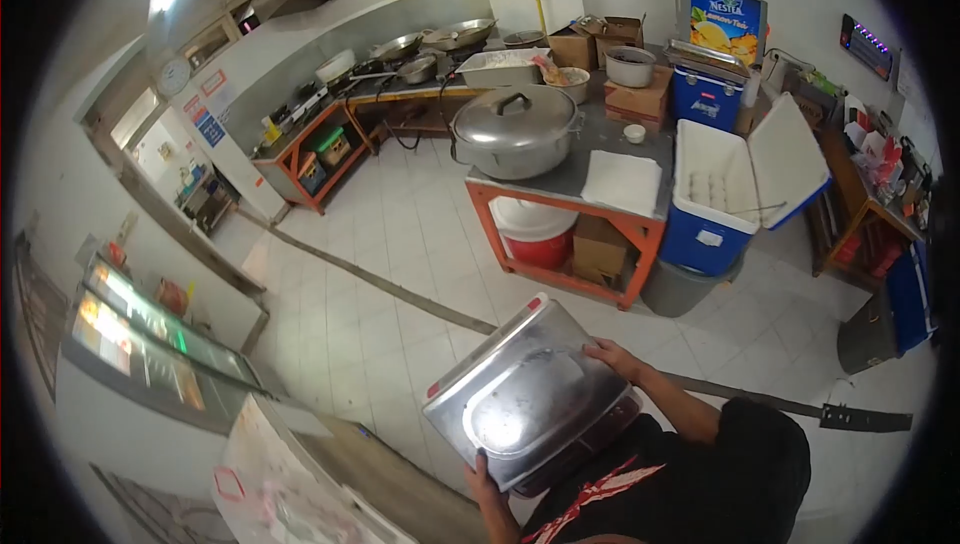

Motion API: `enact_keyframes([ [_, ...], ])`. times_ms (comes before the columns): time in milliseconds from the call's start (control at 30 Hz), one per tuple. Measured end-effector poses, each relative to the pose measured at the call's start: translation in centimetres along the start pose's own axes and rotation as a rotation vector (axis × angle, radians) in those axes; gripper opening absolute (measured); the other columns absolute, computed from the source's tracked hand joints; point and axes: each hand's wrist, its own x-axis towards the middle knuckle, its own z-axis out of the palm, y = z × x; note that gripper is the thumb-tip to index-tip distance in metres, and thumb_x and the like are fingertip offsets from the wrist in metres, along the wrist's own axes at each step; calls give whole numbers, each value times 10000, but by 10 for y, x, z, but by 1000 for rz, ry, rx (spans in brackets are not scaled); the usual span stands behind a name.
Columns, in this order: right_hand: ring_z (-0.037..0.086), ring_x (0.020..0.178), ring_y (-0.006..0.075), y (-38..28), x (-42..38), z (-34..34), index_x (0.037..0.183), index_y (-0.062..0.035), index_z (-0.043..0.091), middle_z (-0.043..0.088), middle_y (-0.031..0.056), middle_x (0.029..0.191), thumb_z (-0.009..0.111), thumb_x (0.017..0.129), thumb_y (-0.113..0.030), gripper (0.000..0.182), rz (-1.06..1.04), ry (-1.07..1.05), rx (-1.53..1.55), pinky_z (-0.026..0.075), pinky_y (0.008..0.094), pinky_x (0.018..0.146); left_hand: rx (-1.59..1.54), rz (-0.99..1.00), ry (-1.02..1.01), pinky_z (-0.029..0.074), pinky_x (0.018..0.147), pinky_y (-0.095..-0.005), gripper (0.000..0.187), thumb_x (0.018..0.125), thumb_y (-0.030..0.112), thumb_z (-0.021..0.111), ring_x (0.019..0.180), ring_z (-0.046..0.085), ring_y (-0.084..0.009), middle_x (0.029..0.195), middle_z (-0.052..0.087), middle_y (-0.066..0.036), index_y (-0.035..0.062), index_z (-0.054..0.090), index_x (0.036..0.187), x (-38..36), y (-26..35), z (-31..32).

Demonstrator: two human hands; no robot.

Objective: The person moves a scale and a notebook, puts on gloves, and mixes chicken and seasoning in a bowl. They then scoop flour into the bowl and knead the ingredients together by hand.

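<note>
Held in front of my body is a weighing scale (535,384), with a shiny steel top, red corners and a dark red panel on the side nearest me. The steel top has a raised oval outline and catches a bright reflection. My left hand (485,484) grips its lower left edge, the thumb lying on the steel. At the opposite right edge my right hand (612,356) holds on, fingers over the rim. The undersides of both grips are hidden. Under the scale is the tiled floor.
An orange-framed table (585,206) ahead carries a large lidded pot (515,129) and a white sheet (622,180). Right of it stands an open blue cooler (705,234). A glass display case (150,354) and a white-sided unit (290,479) are on the left. A dark strip (400,291) crosses the floor.
</note>
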Motion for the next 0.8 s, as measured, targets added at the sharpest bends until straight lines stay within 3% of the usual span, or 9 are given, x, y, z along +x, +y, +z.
enact_keyframes([
  [67, 548, 1183, 197, 12, 65, 0, 1387, 35, 494, 588, 115, 1291, 604, 957, -458, 663, -44, 55, -30, 406, 319, 1035, 88, 1, -10, 507, 903, -429, 632, 896, 253, 711, 1087, 610, -305, 1269, 571, -204, -56, 434, 1372, 67, 19, 10],
  [200, 550, 1178, 195, -24, 202, 26, 1394, 35, 486, 591, 117, 1286, 586, 956, -486, 688, -56, 84, -27, 416, 322, 1024, 67, 28, -114, 512, 899, -440, 664, 882, 273, 721, 1065, 617, -317, 1269, 576, -202, -57, 432, 1381, 216, 54, 13],
  [300, 554, 1162, 194, -32, 352, 34, 1391, 41, 485, 591, 119, 1285, 570, 956, -504, 703, -77, 208, -224, 429, 322, 1002, 68, 56, -106, 513, 910, -455, 679, 863, 299, 725, 1057, 620, -332, 1259, 584, -197, -60, 445, 1367, 321, 108, 65],
  [367, 541, 1184, 206, -97, 398, 63, 1386, 46, 488, 588, 141, 1289, 562, 947, -534, 730, -36, 2, -17, 416, 322, 1013, 82, 34, -60, 507, 924, -464, 680, 867, 327, 708, 1081, 610, -334, 1259, 583, -191, -57, 448, 1365, 386, 134, 60],
  [467, 532, 1180, 209, -109, 509, 80, 1365, 49, 502, 593, 137, 1267, 565, 942, -541, 728, -104, -14, -142, 405, 327, 1015, 164, 39, 12, 496, 948, -490, 730, 875, 449, 664, 1130, 583, -339, 1273, 565, -178, -40, 444, 1370, 476, 167, 54],
  [667, 522, 1157, 199, -144, 690, 111, 1334, 16, 543, 596, 104, 1237, 566, 943, -538, 679, -132, 105, -24, 400, 346, 1003, 158, -25, -99, 464, 998, -488, 720, 900, 496, 624, 1218, 530, -337, 1321, 540, -166, -6, 443, 1384, 686, 234, 88],
  [800, 500, 1245, 228, -192, 800, 99, 1368, -6, 532, 574, 130, 1317, 545, 934, -581, 721, -167, 252, 79, 369, 338, 1061, 269, -23, -230, 408, 1063, -472, 722, 927, 503, 602, 1275, 487, -320, 1380, 513, -159, 9, 421, 1422, 879, 249, 128],
])
